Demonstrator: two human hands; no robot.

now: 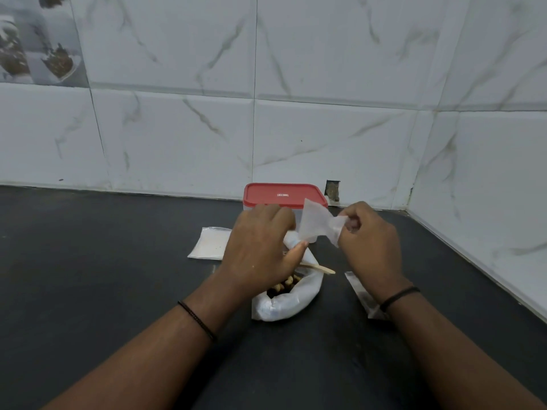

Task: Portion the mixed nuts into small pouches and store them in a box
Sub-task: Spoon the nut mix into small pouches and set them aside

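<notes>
A small clear pouch (315, 224) was held up in the air between both hands, just in front of the box (284, 198). The left hand (260, 247) was curled round the lower left part of the pouch, with the thumb pressed along it. The right hand (370, 241) pinched the other end with its fingertips. The pouch looked twisted and crumpled in the middle. It could not be told if any nuts were inside it.

The big bag of mixed nuts (288, 297) was seen lying open on the dark counter (103, 261), just under the left hand. A wooden spoon (318, 268) was poking out of it. The box was set at the back by the tiled wall (325, 128), and its red lid (282, 195) was shut. A flat stack of spare pouches (208, 243) was laid to the left. Another packet (362, 294) was partly hidden under the right wrist.

The pouch was judged to be very light, thin and floppy. It would likely bend and slip easily, and its sides could stick together. It would best be pinched at the top edge, one side in each hand, so the mouth could be pulled open. The nuts were judged hard and small, and they would roll away if spilled.
</notes>
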